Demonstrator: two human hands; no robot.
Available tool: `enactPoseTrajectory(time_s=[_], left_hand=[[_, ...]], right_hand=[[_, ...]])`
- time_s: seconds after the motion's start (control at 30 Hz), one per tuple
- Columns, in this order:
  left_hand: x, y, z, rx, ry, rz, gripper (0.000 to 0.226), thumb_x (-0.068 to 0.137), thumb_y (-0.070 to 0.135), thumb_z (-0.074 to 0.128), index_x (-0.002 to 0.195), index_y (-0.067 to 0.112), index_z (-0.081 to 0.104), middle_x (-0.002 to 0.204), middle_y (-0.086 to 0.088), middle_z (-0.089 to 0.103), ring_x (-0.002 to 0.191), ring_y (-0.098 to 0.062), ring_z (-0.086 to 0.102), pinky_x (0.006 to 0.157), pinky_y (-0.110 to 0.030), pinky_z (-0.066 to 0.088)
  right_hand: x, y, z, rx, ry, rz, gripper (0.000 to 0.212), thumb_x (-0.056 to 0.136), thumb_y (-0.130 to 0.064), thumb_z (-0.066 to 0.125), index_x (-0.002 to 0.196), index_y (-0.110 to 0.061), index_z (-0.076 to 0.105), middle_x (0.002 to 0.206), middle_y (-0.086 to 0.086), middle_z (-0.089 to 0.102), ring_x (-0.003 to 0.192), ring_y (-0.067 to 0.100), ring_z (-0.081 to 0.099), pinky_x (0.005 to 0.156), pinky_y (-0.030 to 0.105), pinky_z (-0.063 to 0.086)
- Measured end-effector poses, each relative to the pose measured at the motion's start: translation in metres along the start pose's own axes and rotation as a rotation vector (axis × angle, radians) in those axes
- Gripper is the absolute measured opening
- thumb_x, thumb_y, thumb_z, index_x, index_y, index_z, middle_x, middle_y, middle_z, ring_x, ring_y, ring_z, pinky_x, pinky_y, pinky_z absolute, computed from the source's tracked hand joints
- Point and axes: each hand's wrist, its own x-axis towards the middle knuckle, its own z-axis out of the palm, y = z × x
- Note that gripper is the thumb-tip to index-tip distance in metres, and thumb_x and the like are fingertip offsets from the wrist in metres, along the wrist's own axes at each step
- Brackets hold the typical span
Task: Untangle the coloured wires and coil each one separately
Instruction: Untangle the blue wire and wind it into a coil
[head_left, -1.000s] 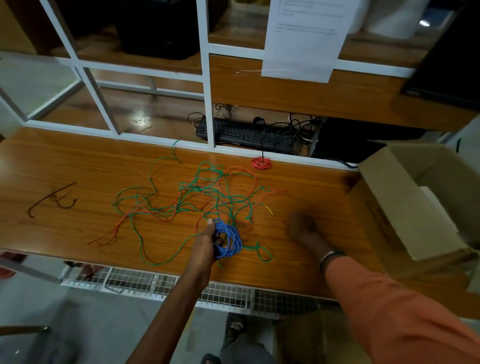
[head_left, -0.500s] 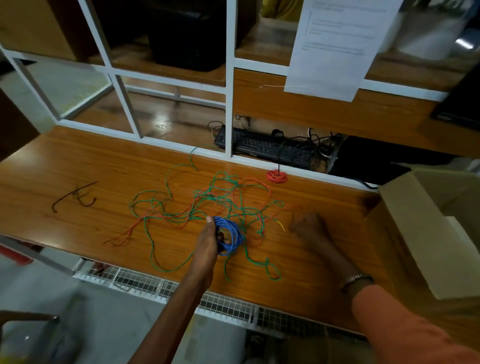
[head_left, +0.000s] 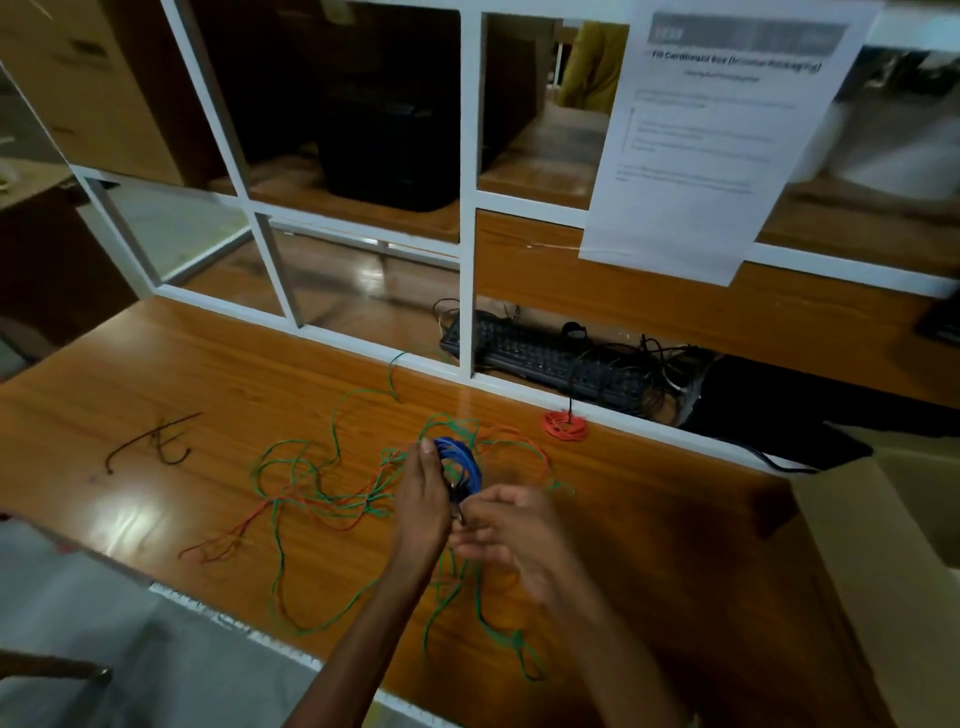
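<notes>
Over the counter (head_left: 156, 374), just above the tangle, my left hand (head_left: 423, 512) grips the blue coil (head_left: 464, 460) while my right hand (head_left: 511, 530) pinches what looks like its loose end at the coil's lower edge. I judge I am finishing the blue wire; next it needs tucking in. Green wire (head_left: 291, 587) and orange wire (head_left: 524, 441) lie tangled beneath. A red coil (head_left: 566, 426) lies beyond. Right of the tangle, the cardboard box (head_left: 878, 561) shows no contents I can make out.

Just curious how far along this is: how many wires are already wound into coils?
2. A blue coil is held in the left hand, above the tangle; a red coil lies on the desk near the keyboard.
</notes>
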Motion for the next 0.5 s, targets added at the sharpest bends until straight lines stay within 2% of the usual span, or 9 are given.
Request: enactPoseTrajectory(time_s=[0.03,0.07,0.13,0.17,0.23,0.3,0.37,0.43,0.5], left_hand=[[0.002,0.003,0.003,0.006,0.013,0.031,0.061,0.106,0.059,0.026,0.124,0.009,0.057,0.113,-0.006,0.064,0.101,-0.016,0.059,0.085,-0.035,0.041],[0.003,0.006,0.006,0.018,0.024,0.075,0.051,0.107,0.055,0.027,0.112,0.013,0.056,0.099,-0.003,0.061,0.085,-0.008,0.054,0.079,-0.036,0.041],[0.009,0.003,0.011,0.057,0.052,0.147,0.046,0.108,0.053,0.027,0.094,0.015,0.050,0.077,-0.003,0.053,0.064,-0.005,0.045,0.069,-0.044,0.041],[0.011,-0.001,0.013,0.079,0.061,0.169,0.044,0.110,0.052,0.027,0.089,0.020,0.048,0.074,-0.003,0.050,0.062,-0.007,0.044,0.067,-0.045,0.040],[0.013,-0.005,0.018,0.112,0.059,0.222,0.039,0.111,0.049,0.028,0.084,0.026,0.043,0.072,0.000,0.047,0.063,-0.010,0.042,0.063,-0.034,0.038],[0.013,-0.003,0.022,0.112,0.033,0.240,0.038,0.112,0.044,0.029,0.082,0.025,0.043,0.071,0.003,0.045,0.060,-0.006,0.040,0.059,-0.022,0.033],[0.011,-0.001,0.025,0.100,0.026,0.232,0.036,0.111,0.040,0.030,0.082,0.023,0.043,0.070,0.005,0.044,0.059,-0.005,0.040,0.057,-0.018,0.032],[0.011,-0.003,0.028,0.076,0.010,0.231,0.038,0.113,0.037,0.031,0.082,0.021,0.045,0.070,0.007,0.043,0.060,-0.003,0.041,0.057,-0.017,0.033],[0.011,-0.005,0.028,0.066,-0.014,0.232,0.035,0.112,0.032,0.033,0.081,0.020,0.046,0.070,0.009,0.043,0.060,-0.001,0.042,0.057,-0.014,0.033]], right_hand=[[0.006,-0.003,-0.003,0.021,0.017,0.006,0.006,0.092,0.005,0.062,0.090,-0.001,0.064,0.071,0.015,0.071,0.057,0.021,0.072,0.053,0.025,0.059],[0.012,-0.005,-0.005,0.034,0.028,0.009,0.006,0.092,0.006,0.062,0.090,0.000,0.064,0.071,0.016,0.071,0.057,0.021,0.072,0.052,0.025,0.058],[0.024,-0.010,-0.010,0.042,0.051,-0.002,0.005,0.091,0.006,0.064,0.090,0.001,0.065,0.071,0.015,0.071,0.059,0.021,0.072,0.054,0.026,0.059],[0.029,-0.011,-0.011,0.045,0.061,-0.014,0.006,0.090,0.006,0.065,0.089,0.000,0.066,0.071,0.014,0.072,0.060,0.020,0.072,0.056,0.026,0.059],[0.039,-0.013,-0.014,0.046,0.072,-0.050,0.008,0.091,0.005,0.066,0.087,-0.002,0.068,0.071,0.011,0.073,0.063,0.018,0.073,0.060,0.026,0.060],[0.048,-0.014,-0.017,0.056,0.090,-0.090,0.008,0.092,0.004,0.067,0.087,-0.003,0.070,0.072,0.008,0.074,0.064,0.016,0.073,0.060,0.024,0.059],[0.053,-0.014,-0.017,0.040,0.106,-0.136,0.009,0.090,0.006,0.068,0.087,-0.002,0.068,0.072,0.008,0.072,0.062,0.012,0.071,0.059,0.022,0.058],[0.057,-0.012,-0.016,0.027,0.129,-0.195,0.015,0.086,0.011,0.068,0.087,-0.003,0.061,0.074,0.013,0.070,0.062,0.016,0.070,0.061,0.031,0.061],[0.063,-0.006,-0.014,0.015,0.159,-0.280,0.026,0.082,0.008,0.071,0.089,-0.009,0.052,0.075,0.018,0.072,0.067,0.031,0.071,0.068,0.050,0.061]])
